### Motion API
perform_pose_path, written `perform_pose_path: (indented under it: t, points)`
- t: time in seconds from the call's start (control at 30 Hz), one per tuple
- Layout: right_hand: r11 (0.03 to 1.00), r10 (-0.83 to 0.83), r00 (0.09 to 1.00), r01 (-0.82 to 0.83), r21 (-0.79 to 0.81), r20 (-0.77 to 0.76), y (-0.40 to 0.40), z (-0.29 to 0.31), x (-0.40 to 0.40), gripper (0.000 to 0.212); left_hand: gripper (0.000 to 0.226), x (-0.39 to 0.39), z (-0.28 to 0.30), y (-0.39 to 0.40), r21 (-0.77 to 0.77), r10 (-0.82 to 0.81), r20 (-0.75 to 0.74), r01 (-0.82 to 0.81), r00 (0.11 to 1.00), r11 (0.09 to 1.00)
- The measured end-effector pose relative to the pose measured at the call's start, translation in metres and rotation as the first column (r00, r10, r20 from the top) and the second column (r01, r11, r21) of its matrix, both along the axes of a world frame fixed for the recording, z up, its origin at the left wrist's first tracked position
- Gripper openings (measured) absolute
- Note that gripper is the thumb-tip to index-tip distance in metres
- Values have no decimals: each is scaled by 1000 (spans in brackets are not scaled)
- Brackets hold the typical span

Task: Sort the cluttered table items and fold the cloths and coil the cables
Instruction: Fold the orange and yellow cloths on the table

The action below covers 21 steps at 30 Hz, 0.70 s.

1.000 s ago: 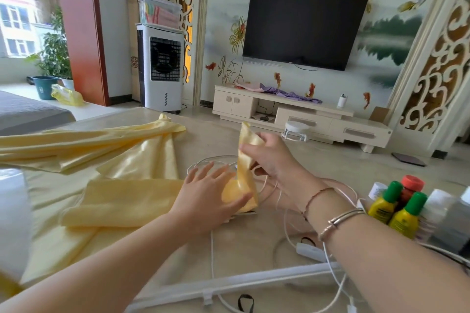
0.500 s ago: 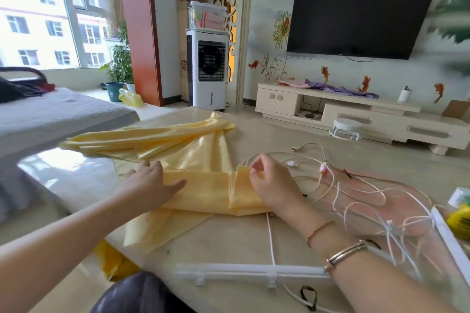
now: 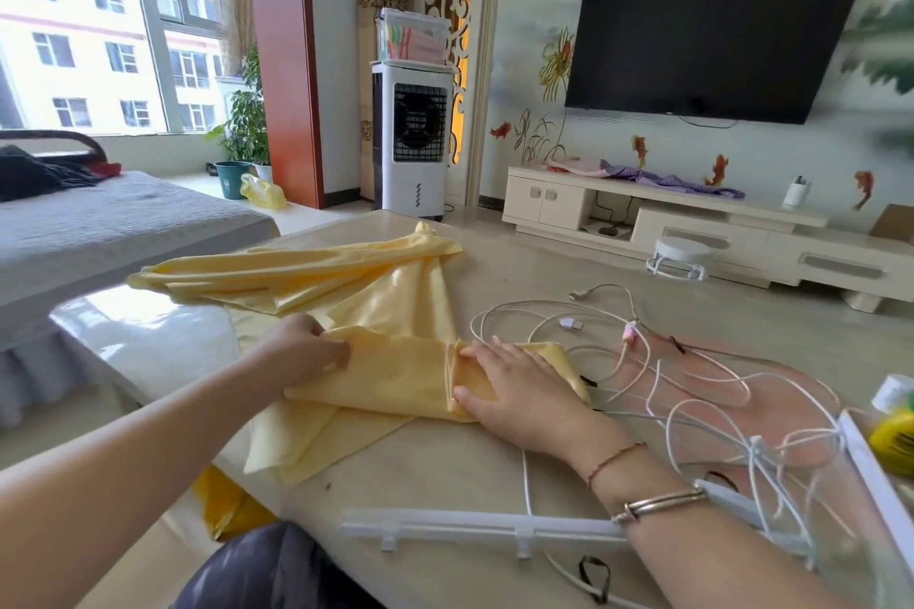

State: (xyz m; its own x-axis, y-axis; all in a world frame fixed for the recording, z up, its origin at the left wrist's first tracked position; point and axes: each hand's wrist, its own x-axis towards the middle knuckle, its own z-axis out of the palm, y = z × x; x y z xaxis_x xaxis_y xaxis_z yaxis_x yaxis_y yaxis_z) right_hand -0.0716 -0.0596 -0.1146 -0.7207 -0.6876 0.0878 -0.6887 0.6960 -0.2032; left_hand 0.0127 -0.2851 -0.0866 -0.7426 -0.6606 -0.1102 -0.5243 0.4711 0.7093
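A shiny yellow cloth [image 3: 390,292] lies spread over the beige table [image 3: 445,465], its near part folded into a band. My left hand [image 3: 309,351] grips the left end of that band with curled fingers. My right hand [image 3: 519,391] lies flat on the band's right end, fingers straight, pressing it down. A tangle of white cables [image 3: 692,386] sprawls on the table right of the cloth, with plugs loose at the far side.
A white plastic rail [image 3: 475,527] lies along the table's near edge, a second rail [image 3: 875,475] at the right. A yellow bottle with a white cap [image 3: 895,425] stands at the right edge. A grey sofa [image 3: 114,232] sits left.
My right hand brought the lifted cloth end down onto the table and now presses it flat. My left hand slid left along the band and now grips its left end.
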Motion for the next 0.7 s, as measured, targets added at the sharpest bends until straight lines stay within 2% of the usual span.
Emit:
perform_pose_path:
  t: [0.13, 0.23, 0.37, 0.47, 0.57, 0.6, 0.7]
  points:
    - [999, 26, 1000, -26, 46, 7, 2, 3, 0, 56, 13, 0, 5, 10, 39, -4, -274, 16, 962, 999]
    - [993, 50, 999, -48, 111, -17, 4, 5, 1, 59, 14, -3, 16, 22, 90, -23, -354, 58, 935, 994]
    - [992, 68, 996, -62, 108, -53, 5, 5, 3, 61, 26, -12, 32, 39, 281, 24, -431, 109, 902, 953]
    - [988, 66, 998, -66, -139, -6, 8, 9, 5, 50, 34, -20, 43, 60, 441, 45, -461, 185, 886, 878]
    - [884, -76, 993, 111, -454, 96, 17, 23, 4, 25, 38, -31, 50, 85, 522, 12, -462, 262, 887, 812]
    - [840, -147, 978, 202, -504, 147, 23, 29, 2, 21, 39, -35, 50, 95, 538, -12, -453, 284, 891, 793]
    - [765, -324, 918, 397, -507, 230, 41, 43, -6, 24, 42, -42, 38, 125, 566, -152, -417, 387, 896, 728]
